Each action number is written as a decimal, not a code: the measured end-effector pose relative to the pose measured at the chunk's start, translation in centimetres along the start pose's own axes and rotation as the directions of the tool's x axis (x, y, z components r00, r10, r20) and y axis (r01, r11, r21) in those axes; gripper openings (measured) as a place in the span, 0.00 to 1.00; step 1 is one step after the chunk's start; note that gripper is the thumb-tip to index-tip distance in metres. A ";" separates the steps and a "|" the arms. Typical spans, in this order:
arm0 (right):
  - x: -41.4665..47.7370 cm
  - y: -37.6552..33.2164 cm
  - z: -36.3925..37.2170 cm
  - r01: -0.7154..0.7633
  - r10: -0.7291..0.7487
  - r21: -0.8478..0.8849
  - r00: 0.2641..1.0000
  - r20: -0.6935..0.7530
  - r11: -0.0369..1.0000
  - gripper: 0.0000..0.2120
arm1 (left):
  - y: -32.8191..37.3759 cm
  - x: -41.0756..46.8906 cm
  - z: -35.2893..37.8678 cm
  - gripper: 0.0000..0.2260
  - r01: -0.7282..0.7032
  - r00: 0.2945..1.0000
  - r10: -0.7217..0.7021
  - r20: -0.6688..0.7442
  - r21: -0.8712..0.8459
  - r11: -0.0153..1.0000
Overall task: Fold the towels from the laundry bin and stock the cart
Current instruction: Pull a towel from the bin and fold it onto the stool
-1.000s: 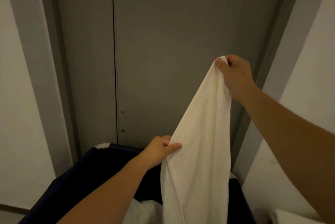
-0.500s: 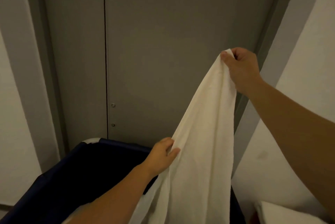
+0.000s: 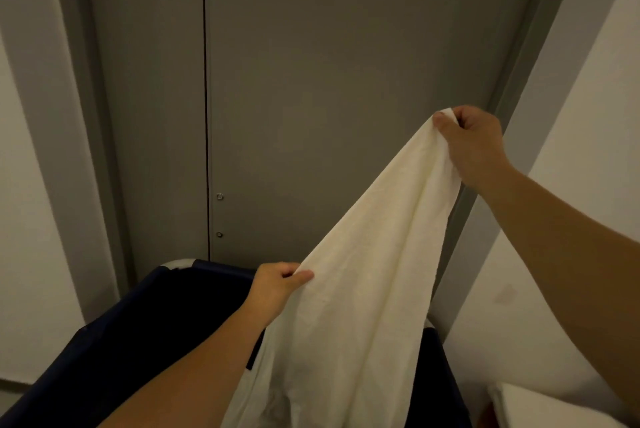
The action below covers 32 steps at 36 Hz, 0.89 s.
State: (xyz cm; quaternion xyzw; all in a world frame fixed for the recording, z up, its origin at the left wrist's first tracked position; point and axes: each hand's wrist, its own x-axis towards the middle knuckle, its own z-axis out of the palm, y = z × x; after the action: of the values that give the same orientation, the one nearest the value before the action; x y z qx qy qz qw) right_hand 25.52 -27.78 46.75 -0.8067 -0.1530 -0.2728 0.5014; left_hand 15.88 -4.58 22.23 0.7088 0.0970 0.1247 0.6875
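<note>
White cloth, the towel, hangs above the laundry bin (its lower end is out of view). The right hand pinches one corner high above the bin. The left hand grips an edge just over the bin's far rim, fingers curled on the cloth. To do this well, I think the left hand should slide along the edge to the next corner, with the cloth tight.

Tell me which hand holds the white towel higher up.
The right hand, pinching the towel by its top corner before the grey door; the left hand grips its edge lower, near the bin.
</note>
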 end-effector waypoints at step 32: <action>0.1 1.7 -0.6 0.024 -0.027 -0.113 0.999 -0.024 0.993 0.14 | 3.2 1.1 -0.4 0.04 -0.052 0.995 0.064 -0.075 0.153 0.987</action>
State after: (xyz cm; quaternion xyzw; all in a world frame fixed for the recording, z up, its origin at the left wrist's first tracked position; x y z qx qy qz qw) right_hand 26.28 -29.12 45.81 -0.8281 -0.1413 -0.2979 0.4533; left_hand 16.66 -3.94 25.44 0.7557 0.1129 0.1651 0.6236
